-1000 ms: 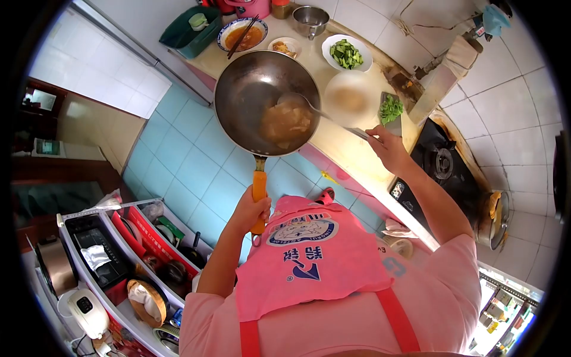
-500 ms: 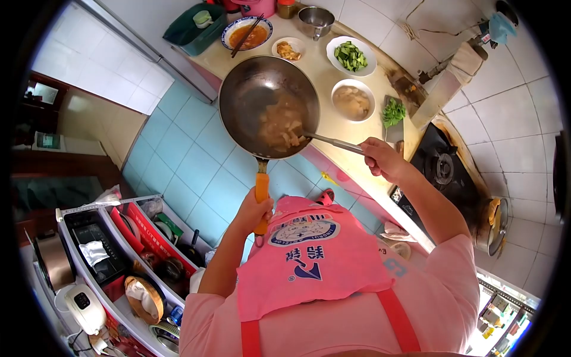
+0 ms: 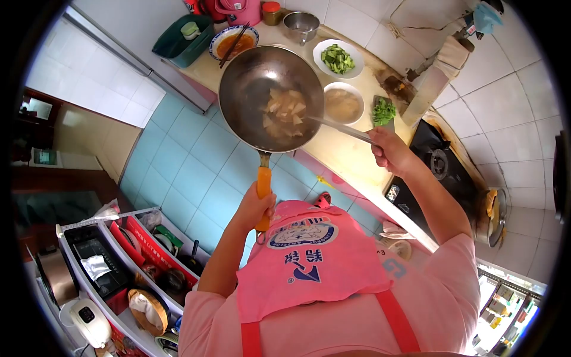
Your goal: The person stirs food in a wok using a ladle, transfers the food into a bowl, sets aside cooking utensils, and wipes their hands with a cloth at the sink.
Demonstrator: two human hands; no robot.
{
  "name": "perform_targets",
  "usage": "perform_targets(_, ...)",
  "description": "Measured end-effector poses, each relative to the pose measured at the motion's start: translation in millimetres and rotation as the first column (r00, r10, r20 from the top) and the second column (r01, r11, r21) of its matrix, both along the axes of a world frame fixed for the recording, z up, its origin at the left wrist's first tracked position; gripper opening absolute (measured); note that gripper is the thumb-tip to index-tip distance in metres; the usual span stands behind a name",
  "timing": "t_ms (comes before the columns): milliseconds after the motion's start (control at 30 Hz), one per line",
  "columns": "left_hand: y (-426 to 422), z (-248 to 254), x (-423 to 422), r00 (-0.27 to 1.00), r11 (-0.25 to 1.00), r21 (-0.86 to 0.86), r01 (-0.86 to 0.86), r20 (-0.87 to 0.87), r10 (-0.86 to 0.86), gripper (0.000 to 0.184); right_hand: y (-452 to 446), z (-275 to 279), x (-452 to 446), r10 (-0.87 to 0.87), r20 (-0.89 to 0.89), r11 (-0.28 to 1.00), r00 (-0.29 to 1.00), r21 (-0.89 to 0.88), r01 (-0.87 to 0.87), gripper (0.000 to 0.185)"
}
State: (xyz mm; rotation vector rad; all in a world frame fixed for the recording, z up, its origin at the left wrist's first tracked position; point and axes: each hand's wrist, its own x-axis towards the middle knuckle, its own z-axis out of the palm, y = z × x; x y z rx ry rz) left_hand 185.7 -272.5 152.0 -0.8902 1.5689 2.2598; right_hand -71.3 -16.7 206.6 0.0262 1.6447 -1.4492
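Observation:
My left hand [image 3: 257,208] is wrapped round the orange handle of a dark wok [image 3: 250,89], held up in front of the counter. Pale sliced food [image 3: 284,110] lies in the wok's right half. Closed on the metal handle of a utensil [image 3: 345,128], my right hand [image 3: 388,150] is right of the wok; the utensil's far end is in the wok by the slices, its tip hard to make out. Beyond the wok's right rim stands a white bowl [image 3: 343,102] with pale contents.
On the counter [image 3: 333,149] are a plate of cut green vegetable [image 3: 338,58], chopped greens [image 3: 383,111], a metal bowl [image 3: 301,24], a patterned plate with chopsticks [image 3: 233,41] and a green basin [image 3: 187,44]. A black stove [image 3: 425,172] is at the right.
The wok has shifted slightly up and right in view, now covering the small plate of food. The slices have moved up and left inside it, and the utensil has changed angle.

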Motion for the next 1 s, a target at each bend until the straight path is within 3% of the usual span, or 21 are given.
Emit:
perform_targets(167, 3.7, 5.9, -19.9, 1.0, 1.0, -0.02, 0.015, -0.012, -0.015, 0.016, 11.3, 22.2, -5.1, -0.032, -0.055, 0.998, 0.998, 0.046, 0.034, 0.021)
perform_targets(633, 11.2, -6.1, -55.3, 0.999, 0.998, 0.058, 0.007, -0.041, -0.005, 0.019, 52.6, 40.8, -19.7, -0.174, -0.044, 0.984, 0.984, -0.052, 0.172, 0.016)
perform_targets(1000, 4.7, -11.1, -48.1, 0.999, 0.998, 0.042, -0.043, -0.019, 0.043, 0.017, 98.7, 3.1, -26.3, -0.331, -0.105, 0.942, 0.938, 0.019, 0.334, 0.014)
